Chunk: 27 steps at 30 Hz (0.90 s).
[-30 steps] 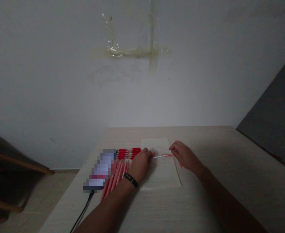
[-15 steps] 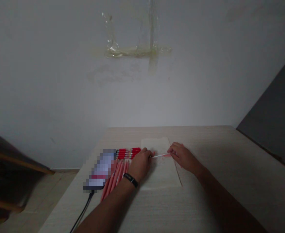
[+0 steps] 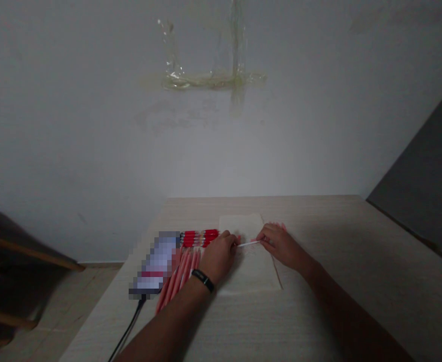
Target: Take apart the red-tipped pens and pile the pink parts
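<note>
My left hand (image 3: 219,254), with a black band on its wrist, is closed on one end of a thin white refill (image 3: 248,244) above a white sheet of paper (image 3: 249,266). My right hand (image 3: 279,245) is closed round a pink pen barrel, pinching the refill's other end. Just left of my left hand lies a row of red pens (image 3: 200,238), with several pink pen barrels (image 3: 179,276) nearer to me.
A blurred phone-like object (image 3: 156,261) with a black cable (image 3: 128,329) lies at the left of the wooden table (image 3: 356,281). A dark chair (image 3: 13,266) stands to the left. The white wall behind carries old tape marks (image 3: 209,78).
My right hand has slid left along the refill towards my left hand, covering more of it. My left hand has stayed put.
</note>
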### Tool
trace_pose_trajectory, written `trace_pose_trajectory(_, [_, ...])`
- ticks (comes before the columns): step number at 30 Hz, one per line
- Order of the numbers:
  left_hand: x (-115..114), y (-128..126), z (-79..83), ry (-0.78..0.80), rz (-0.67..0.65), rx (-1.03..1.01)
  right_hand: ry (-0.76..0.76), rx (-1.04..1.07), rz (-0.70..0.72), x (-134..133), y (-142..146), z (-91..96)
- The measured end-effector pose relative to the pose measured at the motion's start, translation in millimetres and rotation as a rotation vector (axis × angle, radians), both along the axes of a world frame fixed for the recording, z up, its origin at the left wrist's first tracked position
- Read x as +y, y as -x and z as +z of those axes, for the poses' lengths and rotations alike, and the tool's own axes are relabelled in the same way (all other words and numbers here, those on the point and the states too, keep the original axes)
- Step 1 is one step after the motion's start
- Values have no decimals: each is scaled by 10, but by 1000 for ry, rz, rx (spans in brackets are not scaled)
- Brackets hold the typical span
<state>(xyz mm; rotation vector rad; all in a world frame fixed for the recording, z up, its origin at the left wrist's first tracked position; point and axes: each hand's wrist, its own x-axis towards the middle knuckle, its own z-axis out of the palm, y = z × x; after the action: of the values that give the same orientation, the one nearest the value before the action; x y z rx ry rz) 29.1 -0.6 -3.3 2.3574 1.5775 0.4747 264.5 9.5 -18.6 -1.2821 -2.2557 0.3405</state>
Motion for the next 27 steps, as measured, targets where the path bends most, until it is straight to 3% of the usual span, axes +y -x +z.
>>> trace_pose_trajectory(19, [-12,-14,33,26,19,52,-42,41,12,19,-22,4])
trace_pose_trajectory(27, [-15,1,71,38,27,73,-38,-37,-84,112,-45,-173])
